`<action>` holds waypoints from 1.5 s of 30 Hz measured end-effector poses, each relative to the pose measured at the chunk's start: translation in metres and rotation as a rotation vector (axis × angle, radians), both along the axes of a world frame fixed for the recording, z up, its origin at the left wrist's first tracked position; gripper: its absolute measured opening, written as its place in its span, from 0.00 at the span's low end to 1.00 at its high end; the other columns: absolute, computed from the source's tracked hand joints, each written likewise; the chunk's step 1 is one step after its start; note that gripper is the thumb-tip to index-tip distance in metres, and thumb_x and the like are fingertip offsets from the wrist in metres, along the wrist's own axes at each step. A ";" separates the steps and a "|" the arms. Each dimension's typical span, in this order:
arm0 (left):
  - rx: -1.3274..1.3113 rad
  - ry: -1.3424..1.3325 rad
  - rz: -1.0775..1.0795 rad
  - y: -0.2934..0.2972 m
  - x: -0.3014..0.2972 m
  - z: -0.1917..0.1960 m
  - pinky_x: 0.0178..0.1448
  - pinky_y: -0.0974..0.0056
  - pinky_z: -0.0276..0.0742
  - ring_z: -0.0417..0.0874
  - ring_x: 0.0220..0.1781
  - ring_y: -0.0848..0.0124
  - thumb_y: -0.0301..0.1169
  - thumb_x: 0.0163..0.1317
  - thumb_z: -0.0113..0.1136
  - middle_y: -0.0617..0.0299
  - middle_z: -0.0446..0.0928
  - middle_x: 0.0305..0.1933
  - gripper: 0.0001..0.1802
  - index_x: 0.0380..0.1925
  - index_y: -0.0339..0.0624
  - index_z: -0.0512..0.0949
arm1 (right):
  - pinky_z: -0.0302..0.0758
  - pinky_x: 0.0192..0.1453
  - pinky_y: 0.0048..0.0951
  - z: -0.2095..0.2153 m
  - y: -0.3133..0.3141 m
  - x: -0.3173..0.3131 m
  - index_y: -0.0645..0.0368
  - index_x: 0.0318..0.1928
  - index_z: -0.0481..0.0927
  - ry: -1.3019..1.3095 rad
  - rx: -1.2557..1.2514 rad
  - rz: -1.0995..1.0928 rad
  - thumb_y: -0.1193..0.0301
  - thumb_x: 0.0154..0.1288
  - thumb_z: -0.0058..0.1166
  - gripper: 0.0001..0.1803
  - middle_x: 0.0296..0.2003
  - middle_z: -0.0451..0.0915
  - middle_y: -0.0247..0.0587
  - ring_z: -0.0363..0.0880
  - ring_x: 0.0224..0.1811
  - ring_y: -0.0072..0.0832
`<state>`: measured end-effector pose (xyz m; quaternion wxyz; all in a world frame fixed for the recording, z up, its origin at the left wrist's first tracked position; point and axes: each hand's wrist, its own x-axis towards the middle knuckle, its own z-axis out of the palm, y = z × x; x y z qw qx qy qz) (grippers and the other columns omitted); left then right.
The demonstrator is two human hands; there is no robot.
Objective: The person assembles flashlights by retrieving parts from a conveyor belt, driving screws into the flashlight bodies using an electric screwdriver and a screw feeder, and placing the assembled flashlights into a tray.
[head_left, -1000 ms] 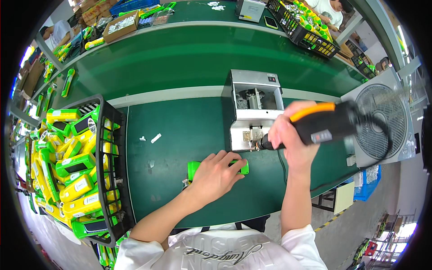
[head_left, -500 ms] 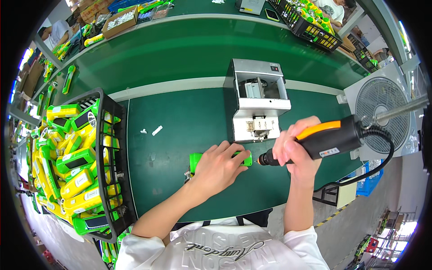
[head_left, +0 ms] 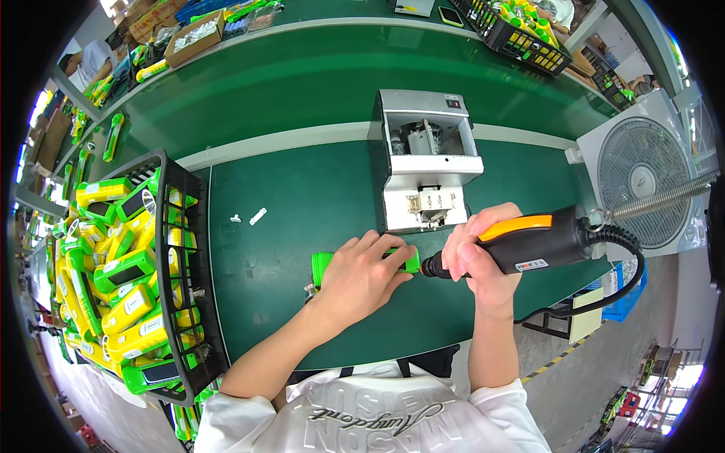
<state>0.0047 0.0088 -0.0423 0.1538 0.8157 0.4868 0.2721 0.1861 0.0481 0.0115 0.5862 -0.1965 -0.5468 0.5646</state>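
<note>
My left hand [head_left: 358, 278] is wrapped over a green flashlight body [head_left: 322, 267] lying on the green tabletop, holding it down; its middle is hidden under the fingers. My right hand [head_left: 483, 260] grips a black electric screwdriver [head_left: 540, 243] with an orange lever, held nearly level. The screwdriver's tip meets, or almost meets, the right end of the flashlight; the exact contact is too small to make out. Just beyond both hands stands a silver and black screw feeder machine [head_left: 430, 170] with an open top.
At the left, a black crate [head_left: 177, 249] is heaped with yellow and green flashlights [head_left: 128, 268]. Two small white plastic parts [head_left: 258, 217] lie on the tabletop. A white fan [head_left: 642, 177] stands at the right, near the screwdriver's coiled cable [head_left: 634, 253]. Another black crate [head_left: 513, 45] sits far right.
My right hand has brought the screwdriver leftward, its tip now up against the flashlight's end. My left hand stays on the flashlight. The whole view has shifted slightly.
</note>
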 end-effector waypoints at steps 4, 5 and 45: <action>-0.008 0.003 0.003 0.000 0.000 0.000 0.46 0.59 0.78 0.80 0.44 0.66 0.37 0.53 0.72 0.68 0.80 0.46 0.20 0.46 0.46 0.83 | 0.73 0.23 0.25 -0.004 0.000 -0.001 0.63 0.42 0.69 0.008 -0.005 0.000 0.83 0.61 0.58 0.12 0.24 0.74 0.39 0.74 0.20 0.22; -0.008 0.002 0.005 0.000 0.000 0.000 0.46 0.59 0.78 0.80 0.44 0.66 0.37 0.53 0.72 0.68 0.80 0.46 0.20 0.46 0.46 0.83 | 0.74 0.23 0.25 -0.005 0.000 -0.001 0.63 0.42 0.69 0.009 -0.008 0.000 0.83 0.61 0.58 0.12 0.24 0.74 0.39 0.74 0.20 0.22; 0.198 0.164 -0.057 -0.009 -0.005 0.007 0.55 0.57 0.80 0.80 0.52 0.62 0.40 0.50 0.70 0.58 0.79 0.52 0.28 0.51 0.41 0.79 | 0.73 0.24 0.30 0.020 0.028 -0.001 0.58 0.48 0.65 0.057 0.328 -0.205 0.77 0.68 0.54 0.13 0.22 0.70 0.34 0.68 0.17 0.24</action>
